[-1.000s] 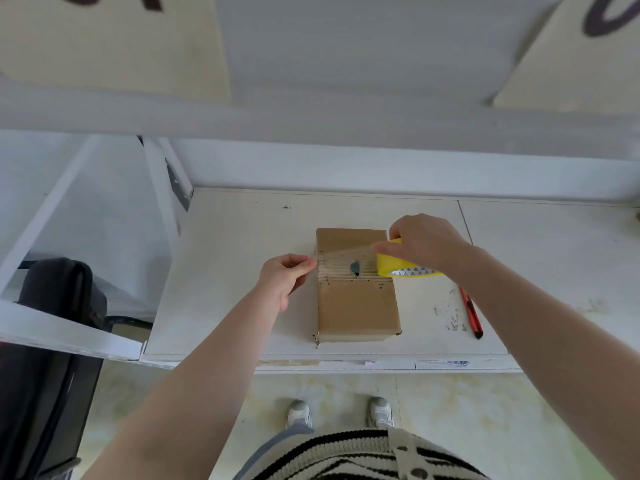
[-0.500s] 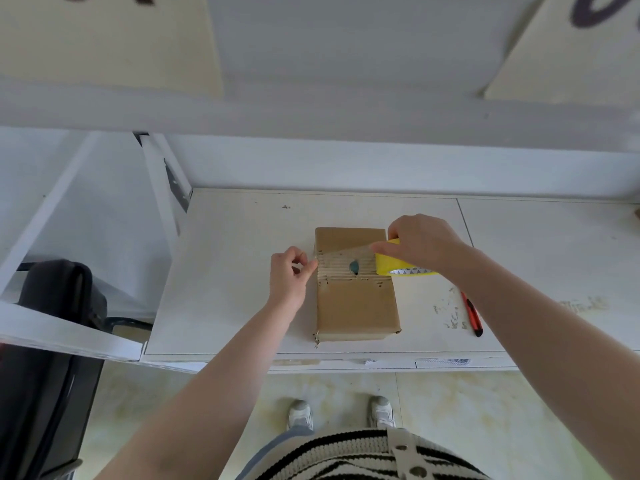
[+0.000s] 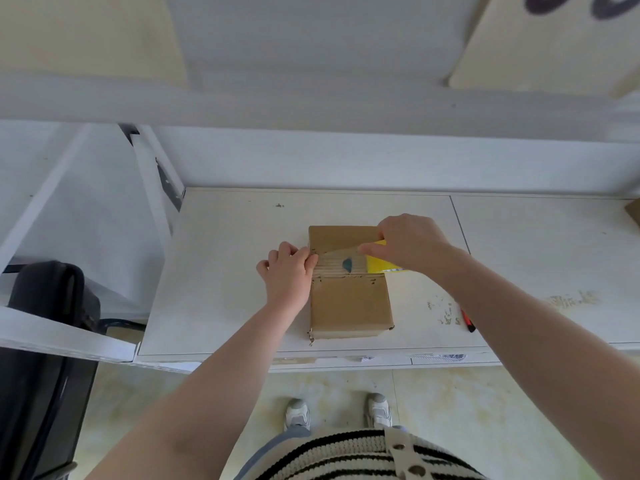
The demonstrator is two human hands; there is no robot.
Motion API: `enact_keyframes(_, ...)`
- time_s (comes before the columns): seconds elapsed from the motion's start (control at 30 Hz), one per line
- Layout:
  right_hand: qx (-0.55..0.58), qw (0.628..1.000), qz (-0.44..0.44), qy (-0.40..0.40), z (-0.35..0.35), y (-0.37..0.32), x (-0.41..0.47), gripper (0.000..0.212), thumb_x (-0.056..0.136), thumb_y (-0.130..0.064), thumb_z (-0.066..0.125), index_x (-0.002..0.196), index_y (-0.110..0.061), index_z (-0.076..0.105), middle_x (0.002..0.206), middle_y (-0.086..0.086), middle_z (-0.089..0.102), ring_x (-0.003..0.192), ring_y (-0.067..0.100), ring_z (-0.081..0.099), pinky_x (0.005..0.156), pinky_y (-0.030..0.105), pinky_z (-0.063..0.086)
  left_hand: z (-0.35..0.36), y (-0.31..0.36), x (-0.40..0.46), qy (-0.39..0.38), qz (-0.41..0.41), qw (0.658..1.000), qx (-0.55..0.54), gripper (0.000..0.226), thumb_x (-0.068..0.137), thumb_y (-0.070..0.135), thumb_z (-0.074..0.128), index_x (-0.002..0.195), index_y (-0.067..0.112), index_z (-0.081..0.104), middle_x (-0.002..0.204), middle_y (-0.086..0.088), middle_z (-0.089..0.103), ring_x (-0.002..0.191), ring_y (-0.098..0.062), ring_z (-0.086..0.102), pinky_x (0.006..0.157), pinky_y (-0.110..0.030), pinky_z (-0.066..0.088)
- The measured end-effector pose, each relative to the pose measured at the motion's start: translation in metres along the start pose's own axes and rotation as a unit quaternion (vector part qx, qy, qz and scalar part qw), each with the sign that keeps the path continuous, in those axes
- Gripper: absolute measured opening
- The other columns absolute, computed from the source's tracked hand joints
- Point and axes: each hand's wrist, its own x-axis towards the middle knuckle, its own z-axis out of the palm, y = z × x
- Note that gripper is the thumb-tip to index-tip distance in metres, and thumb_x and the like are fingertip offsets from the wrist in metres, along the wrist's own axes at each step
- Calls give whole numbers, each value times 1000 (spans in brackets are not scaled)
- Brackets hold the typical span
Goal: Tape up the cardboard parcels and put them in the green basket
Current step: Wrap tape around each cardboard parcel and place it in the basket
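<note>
One black chair [image 3: 45, 327] is seen far to the left of the left hand [image 3: 289, 271]. The left hand's fingers are curled against the left edge of the single flat brown cardboard parcel [image 3: 349, 299], where the free end of a clear strip of tape [image 3: 341, 252] is pinched (the strip spans the parcel's top). The parcel lies on the white tabletop [image 3: 221, 271], between both hands. One yellow tape roll [image 3: 379, 265] is gripped by the right hand [image 3: 410, 244] at the parcel's right edge. One red pen [image 3: 467, 320] lies below the right forearm, partly hidden.
</note>
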Motion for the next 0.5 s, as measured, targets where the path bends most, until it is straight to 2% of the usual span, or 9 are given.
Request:
enact_keyframes(0.1, -8, 1000, 4, 5, -2, -3, 0, 56, 90, -67, 42, 97, -16, 63, 74, -3, 58, 77, 19, 59, 56, 28, 35, -1, 2, -1, -21, -12, 1000, 10, 36, 105, 38, 36, 105, 18, 66, 112, -2, 52, 105, -25, 45, 87, -38, 20)
enact_keyframes(0.2, 19, 999, 25, -3, -2, 3, -3, 55, 90, -68, 41, 99, -17, 62, 82, -3, 61, 82, 19, 60, 65, 29, 40, -3, 2, -9, -29, -39, 999, 18, 49, 105, 46, 29, 93, 20, 68, 105, -1, 53, 102, -25, 46, 90, -40, 22)
enact_keyframes(0.33, 15, 999, 29, -10, -2, 2, -5, 55, 91, -68, 41, 97, -18, 62, 81, -2, 62, 83, 20, 61, 65, 29, 40, -2, 4, -17, -25, -30, 999, 18, 52, 105, 45, 29, 83, 21, 69, 98, 1, 57, 96, -23, 50, 87, -39, 22)
enact_keyframes(0.43, 32, 999, 10, -14, -5, 3, -9, 60, 87, -74, 42, 82, -17, 60, 71, -2, 59, 74, 19, 59, 60, 29, 38, -4, 3, -13, -42, -26, 999, 21, 50, 106, 45, 27, 77, 24, 63, 99, 4, 58, 97, -22, 50, 90, -40, 23)
enact_keyframes(0.5, 74, 997, -3, -19, -10, 10, -12, 63, 83, -77, 43, 73, -17, 59, 65, -3, 58, 66, 16, 56, 56, 29, 36, -4, 1, -13, -47, -29, 998, 24, 50, 106, 45, 27, 81, 24, 65, 99, 4, 59, 97, -22, 50, 92, -41, 25)
